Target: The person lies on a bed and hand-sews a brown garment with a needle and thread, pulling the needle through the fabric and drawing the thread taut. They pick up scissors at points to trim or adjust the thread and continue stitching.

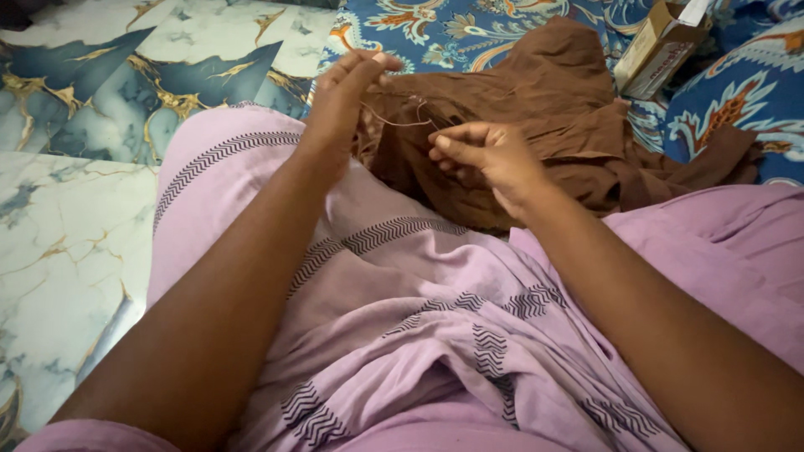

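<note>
- A tan cardboard box (657, 46) lies tilted at the far right on the blue floral bedsheet (469, 29); its open flap shows white, and the picture's top edge cuts it off.
- The brown garment (569, 117) lies crumpled on the sheet, just beyond the person's lap, which is covered in lilac cloth with dark zigzag bands (402, 310).
- The left hand (347, 96) is raised at the garment's left edge, fingertips pressed together, pinching a thin brown thread (400, 124).
- The right hand (486, 155) rests on the garment near the middle, fingers curled inward and pinched at the thread's other end; whether it holds a needle cannot be made out.
- The thread sags in a short loop between the two hands.
- Marble-patterned floor tiles (75, 167) fill the left side.
- Both upper arms run out of the near edge.
</note>
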{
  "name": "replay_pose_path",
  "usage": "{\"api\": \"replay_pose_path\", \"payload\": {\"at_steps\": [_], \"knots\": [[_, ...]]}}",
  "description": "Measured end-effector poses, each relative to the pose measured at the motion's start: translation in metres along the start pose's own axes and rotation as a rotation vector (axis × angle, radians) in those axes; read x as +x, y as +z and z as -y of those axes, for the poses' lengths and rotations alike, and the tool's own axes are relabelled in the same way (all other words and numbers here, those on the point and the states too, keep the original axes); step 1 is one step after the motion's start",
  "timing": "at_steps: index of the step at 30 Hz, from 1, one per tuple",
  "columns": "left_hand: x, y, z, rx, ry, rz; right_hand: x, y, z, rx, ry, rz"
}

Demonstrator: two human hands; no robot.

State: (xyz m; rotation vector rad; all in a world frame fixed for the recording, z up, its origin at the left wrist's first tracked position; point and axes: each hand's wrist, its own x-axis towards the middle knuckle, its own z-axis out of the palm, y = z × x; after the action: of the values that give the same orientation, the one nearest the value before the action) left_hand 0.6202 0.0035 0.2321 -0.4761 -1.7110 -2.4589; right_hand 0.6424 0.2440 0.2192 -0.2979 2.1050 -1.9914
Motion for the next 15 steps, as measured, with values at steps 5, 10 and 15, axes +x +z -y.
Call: {"api": "replay_pose_path", "payload": {"at_steps": [5,10,15], "knots": [[0.003,-0.006,0.003,0.710,0.616,-0.150,0.000,-0.009,-0.001,-0.132,-0.098,-0.113],[-0.005,0.008,0.004,1.049,0.823,0.038,0.004,-0.013,-0.004,-0.339,-0.375,-0.150],[-0.015,0.021,-0.005,1.110,0.877,0.087,0.001,-0.013,0.000,-0.616,-0.480,-0.236]]}}
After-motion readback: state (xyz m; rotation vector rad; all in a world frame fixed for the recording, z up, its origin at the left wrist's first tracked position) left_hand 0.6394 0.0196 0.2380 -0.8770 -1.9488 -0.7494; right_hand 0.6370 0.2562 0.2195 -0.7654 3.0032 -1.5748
